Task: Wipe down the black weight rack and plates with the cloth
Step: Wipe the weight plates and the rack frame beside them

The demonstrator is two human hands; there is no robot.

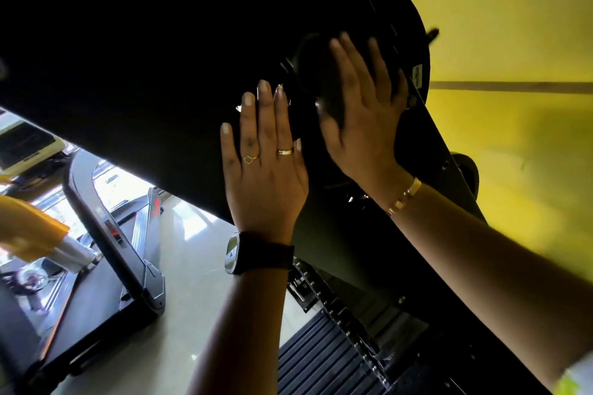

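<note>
Black weight rack (144, 42): the largest thing, a slanted dark panel filling the upper left, seen from below. Yellow wall (513, 26) is seen behind it on the right. A treadmill (112, 234) is seen at lower left on a pale floor (192, 266), well apart from the rack. A big round weight plate (407, 9) is hung at the rack's upper right edge; a smaller round plate (311, 70) is seen in front of it, partly covered.

Risk, as judged: the loose-hung plates could be spun or slid on their pegs by a hard sideways wipe, and fingers could be nipped between plate and rack edge. Black on black in shadow, so patches could be missed. If the cloth is only pressed and not gripped, it could be dropped.

Right hand (362, 112): raised, palm laid over the small plate, fingers straight and spread wide, nothing curled round. Left hand (266, 176): raised just beside it, flat on the rack's lower edge, fingers straight and together, bracing.

Cloth: cannot be told apart; possibly dark and under the right palm.

Watch (253, 253) on the left wrist, bracelet (404, 196) on the right, rings (285, 152) on the left fingers.
</note>
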